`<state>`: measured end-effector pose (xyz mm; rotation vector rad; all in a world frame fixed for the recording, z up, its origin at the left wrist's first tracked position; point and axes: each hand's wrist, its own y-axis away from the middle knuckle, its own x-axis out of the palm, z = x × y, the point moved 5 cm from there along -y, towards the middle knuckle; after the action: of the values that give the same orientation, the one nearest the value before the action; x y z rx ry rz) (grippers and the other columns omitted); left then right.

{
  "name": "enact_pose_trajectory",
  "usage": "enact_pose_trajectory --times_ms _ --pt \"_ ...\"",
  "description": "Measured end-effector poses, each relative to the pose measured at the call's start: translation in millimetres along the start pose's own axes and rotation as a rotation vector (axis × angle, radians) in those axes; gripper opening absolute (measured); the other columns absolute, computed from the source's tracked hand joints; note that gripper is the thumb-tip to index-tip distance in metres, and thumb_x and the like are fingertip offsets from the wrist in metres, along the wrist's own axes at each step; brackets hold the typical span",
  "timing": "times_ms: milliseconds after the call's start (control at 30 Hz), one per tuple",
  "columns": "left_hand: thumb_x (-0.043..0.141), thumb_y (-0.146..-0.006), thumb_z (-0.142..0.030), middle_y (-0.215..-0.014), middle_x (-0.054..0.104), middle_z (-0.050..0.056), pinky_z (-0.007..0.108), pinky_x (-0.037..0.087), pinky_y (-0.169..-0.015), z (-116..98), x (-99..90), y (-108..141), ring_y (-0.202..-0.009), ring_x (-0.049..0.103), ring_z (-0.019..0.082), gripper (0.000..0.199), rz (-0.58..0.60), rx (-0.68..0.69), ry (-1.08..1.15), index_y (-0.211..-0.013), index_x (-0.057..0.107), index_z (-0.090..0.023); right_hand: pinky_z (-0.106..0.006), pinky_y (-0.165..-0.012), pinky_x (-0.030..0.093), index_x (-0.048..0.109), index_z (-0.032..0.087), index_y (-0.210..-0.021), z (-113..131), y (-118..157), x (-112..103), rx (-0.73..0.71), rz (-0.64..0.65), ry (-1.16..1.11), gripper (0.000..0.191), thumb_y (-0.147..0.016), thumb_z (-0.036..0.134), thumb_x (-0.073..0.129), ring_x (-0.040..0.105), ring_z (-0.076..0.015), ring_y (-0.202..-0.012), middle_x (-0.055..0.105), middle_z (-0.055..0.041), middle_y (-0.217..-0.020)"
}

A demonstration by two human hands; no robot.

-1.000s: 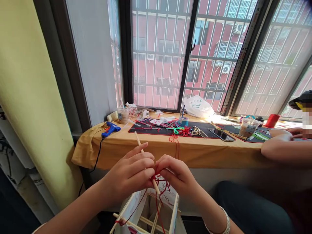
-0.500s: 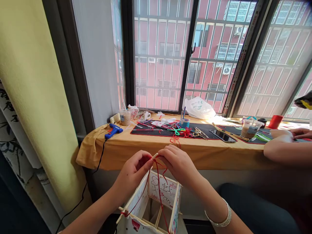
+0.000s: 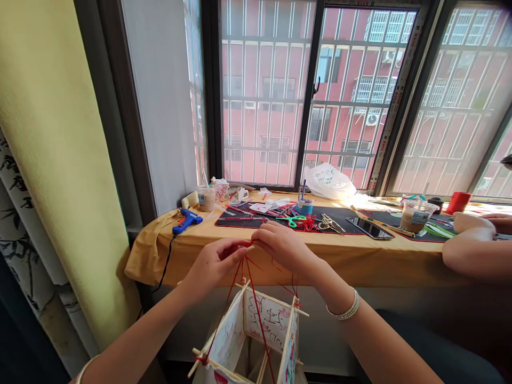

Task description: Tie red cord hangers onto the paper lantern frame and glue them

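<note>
Centrally, near side of table [image 3: 356,262]: frame [image 3: 271,316], red cords [image 3: 256,301] rising from corners. Stick [image 3: 250,248] pinched in left hand [image 3: 218,260]; cords' top gripped in right hand [image 3: 283,246], adjacent, presumably for tautness.

The cords [image 3: 260,318] are red, and the white panel [image 3: 272,320] bears dark writing and pink blotches.

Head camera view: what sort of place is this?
Probably an indoor craft workspace: on the cloth-covered table lie a blue glue gun, green scissors and tangled red cord.
</note>
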<state>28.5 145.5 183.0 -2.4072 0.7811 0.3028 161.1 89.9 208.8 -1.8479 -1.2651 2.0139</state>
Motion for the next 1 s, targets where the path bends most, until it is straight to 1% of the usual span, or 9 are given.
enact_pose_trajectory --times_ms 133,233,333,400,533,600,700,867,1000 --pt "0.057 -0.076 -0.051 -0.056 0.047 -0.003 0.019 0.029 -0.044 1.0 6.9 -2.6 -0.05 0.039 0.009 0.037 0.122 -0.146 0.147 -0.076 0.065 -0.015 -0.025 -0.06 0.034 0.062 0.016 -0.085 1.7 -11.2 -4.9 -0.057 0.05 0.044 0.012 -0.089 0.019 0.051 0.051 -0.0153 -0.074 0.061 -0.0043 -0.079" --pt "0.062 -0.074 -0.049 -0.054 0.042 -0.006 0.017 0.024 -0.042 4.4 12.0 -4.3 -0.046 0.033 0.006 0.034 0.229 -0.261 0.271 -0.074 0.058 -0.015 -0.025 -0.067 0.038 0.063 0.016 -0.084 0.4 -22.1 -8.5 -0.113 0.04 -0.094 0.013 -0.089 0.017 0.051 0.052 -0.0139 -0.076 0.062 -0.0032 -0.081" --pt "0.062 -0.075 -0.047 -0.053 0.039 -0.008 0.016 0.022 -0.041 6.5 12.6 -6.6 -0.043 0.03 0.005 0.032 0.272 -0.284 0.326 -0.076 0.053 -0.016 -0.025 -0.072 0.041 0.063 0.017 -0.083 -5.2 -28.7 -6.7 -0.125 -0.001 -0.243 0.012 -0.088 0.018 0.052 0.053 -0.0135 -0.079 0.061 -0.0024 -0.08" --pt "0.061 -0.075 -0.047 -0.054 0.041 -0.008 0.016 0.021 -0.04 8.9 8.6 -7.5 -0.043 0.03 0.004 0.032 0.221 -0.282 0.293 -0.074 0.052 -0.016 -0.027 -0.074 0.041 0.063 0.016 -0.084 -11.5 -26.4 -5.8 -0.001 -0.13 -0.295 0.01 -0.087 0.019 0.054 0.053 -0.0149 -0.082 0.061 -0.0033 -0.082" --pt "0.061 -0.074 -0.048 -0.054 0.044 -0.007 0.016 0.022 -0.039 14.6 -0.7 -2.0 -0.043 0.033 0.005 0.033 0.066 -0.294 0.23 -0.073 0.052 -0.017 -0.031 -0.072 0.041 0.06 0.017 -0.082 -6.5 4.5 -0.8 0.36 -0.521 -0.373 0.013 -0.089 0.021 0.049 0.052 -0.0164 -0.079 0.06 -0.0041 -0.079" --pt "0.06 -0.075 -0.048 -0.051 0.041 -0.008 0.016 0.024 -0.04 16.2 -3.1 3.5 -0.043 0.033 0.006 0.031 0.01 -0.271 0.225 -0.072 0.053 -0.017 -0.031 -0.071 0.041 0.06 0.017 -0.079 10.7 17.3 14.3 0.424 -0.474 -0.416 0.013 -0.086 0.025 0.052 0.052 -0.017 -0.076 0.061 -0.0043 -0.076" --pt "0.06 -0.076 -0.046 -0.049 0.041 -0.008 0.016 0.027 -0.041 18.4 -5.3 14.0 -0.043 0.034 0.006 0.03 -0.079 -0.236 0.242 -0.072 0.054 -0.017 -0.033 -0.076 0.042 0.063 0.018 -0.084 31.9 25.8 44.4 0.526 -0.285 -0.581 0.011 -0.076 0.026 0.064 0.054 -0.0204 -0.086 0.064 -0.0066 -0.086" --pt "0.064 -0.072 -0.046 -0.045 0.042 -0.008 0.016 0.028 -0.039 26.3 -7.0 34.8 -0.042 0.034 0.005 0.032 -0.196 -0.297 0.364 -0.074 0.056 -0.015 -0.027 -0.067 0.043 0.057 0.016 -0.078 48.3 20.7 84.0 0.579 -0.04 -1.324 0.018 -0.075 0.034 0.06 0.057 -0.014 -0.069 0.063 -0.0023 -0.072" --pt "0.073 -0.064 -0.04 -0.045 0.045 -0.009 0.016 0.028 -0.036 35.0 -10.3 51.6 -0.039 0.033 0.005 0.034 -0.289 -0.344 0.543 -0.082 0.06 -0.014 -0.022 -0.055 0.034 0.055 0.015 -0.074 51.0 24.4 87.3 0.569 0.041 -1.322 0.022 -0.077 0.037 0.058 0.044 -0.0081 -0.055 0.05 0.0037 -0.059"
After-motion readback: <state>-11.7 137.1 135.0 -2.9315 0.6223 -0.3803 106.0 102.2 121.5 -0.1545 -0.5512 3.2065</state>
